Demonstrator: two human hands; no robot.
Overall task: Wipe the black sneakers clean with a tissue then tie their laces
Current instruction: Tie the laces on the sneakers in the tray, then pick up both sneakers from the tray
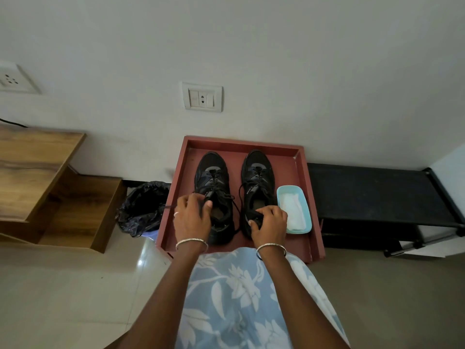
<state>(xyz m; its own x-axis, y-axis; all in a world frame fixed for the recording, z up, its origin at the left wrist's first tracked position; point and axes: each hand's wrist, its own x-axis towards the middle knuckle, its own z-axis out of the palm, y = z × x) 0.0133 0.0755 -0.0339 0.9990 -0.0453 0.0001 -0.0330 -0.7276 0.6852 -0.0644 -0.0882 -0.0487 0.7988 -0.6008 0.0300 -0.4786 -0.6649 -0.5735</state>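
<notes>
Two grips are at work, one on each shoe. The left grip (192, 215) sits at the mouth of the left sneaker (214, 182), fingers curled over a lace (168, 207) whose loose end trails out past the knuckles toward the tray's left wall; the thumb lies against the shoe's collar. The right grip (269, 222) is clamped on the right sneaker (258, 175) at the heel collar, with fingers bent over the rim and the thumb on the inner side. A ring shows on the left grip, and a thin silver bangle (191, 242) circles each wrist.

Both black sneakers stand side by side, toes to the wall, inside a red-brown tray (241, 144). Their laces are untied, and slack strands hang down between the two shoes. Just right of the right sneaker, in the same tray, lies a pale blue tub (309, 217) holding a white tissue (293, 210).

Beyond the tray, a black bin bag (143, 207) sits to its left and a black rack (377, 192) to its right. Wooden furniture (37, 167) stands further left, and a switch plate (202, 96) is on the white wall above. A blue floral garment (239, 298) fills the lower frame over the tiled floor (75, 285).
</notes>
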